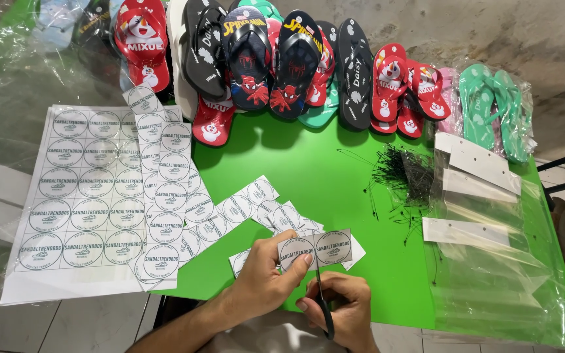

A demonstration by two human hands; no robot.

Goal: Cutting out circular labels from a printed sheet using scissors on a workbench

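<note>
My left hand (264,280) pinches a short paper strip (315,249) printed with two round grey labels, held just above the green table (308,170). My right hand (340,310) grips black-handled scissors (322,297) whose blades point up at the strip's lower edge, between the two labels. Loose cut label pieces (250,206) lie on the table just beyond my hands. Longer label strips (168,189) and a full printed label sheet (83,189) lie to the left.
A row of flip-flops (282,62) in red, black, blue and green lines the table's far edge. A heap of thin black plastic ties (403,173) lies right of centre. Clear plastic bags with white card headers (479,196) cover the right side.
</note>
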